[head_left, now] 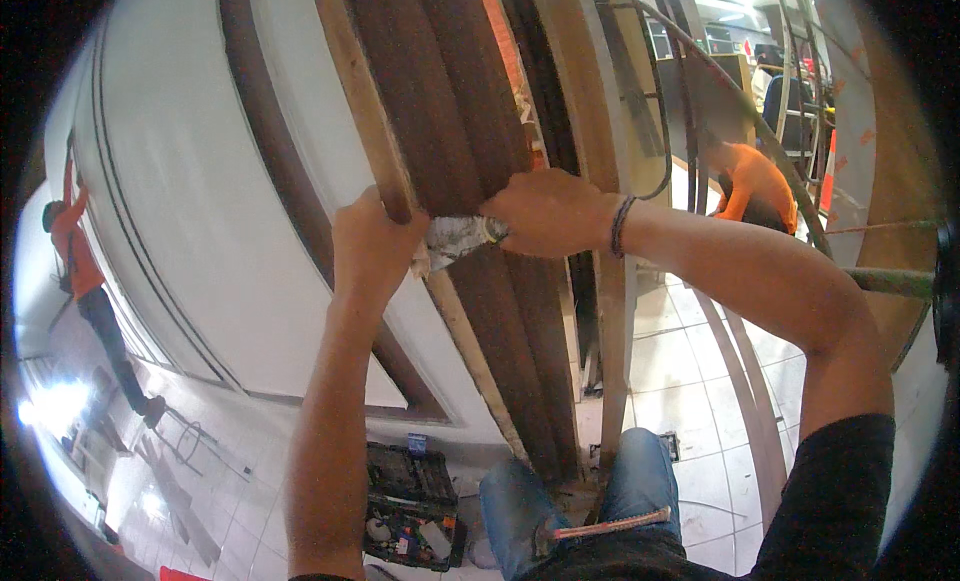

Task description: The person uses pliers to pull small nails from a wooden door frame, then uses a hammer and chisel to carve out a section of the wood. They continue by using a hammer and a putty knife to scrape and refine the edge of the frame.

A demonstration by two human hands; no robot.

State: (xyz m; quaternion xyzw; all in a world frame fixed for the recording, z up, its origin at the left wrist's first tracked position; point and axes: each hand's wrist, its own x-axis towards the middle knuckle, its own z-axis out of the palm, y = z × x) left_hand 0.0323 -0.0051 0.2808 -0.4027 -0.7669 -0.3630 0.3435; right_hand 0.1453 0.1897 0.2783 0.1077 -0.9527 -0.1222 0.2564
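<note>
My right hand (550, 213) is closed round the handle end of what looks like a putty knife (462, 239). Its broad, smeared metal blade points left across a dark brown grooved door frame (450, 131). At the blade's far end is my left hand (370, 243), its fingers curled in at the frame's pale wooden edge (372, 101). A small whitish bit shows below those fingertips; what they grip, if anything, is hidden.
An open toolbox (412, 506) sits on the tiled floor below left. A red-handled tool lies across my lap. One person in orange (760, 186) crouches at right near scaffold poles (735, 86); another (85, 261) reaches up the white wall at left.
</note>
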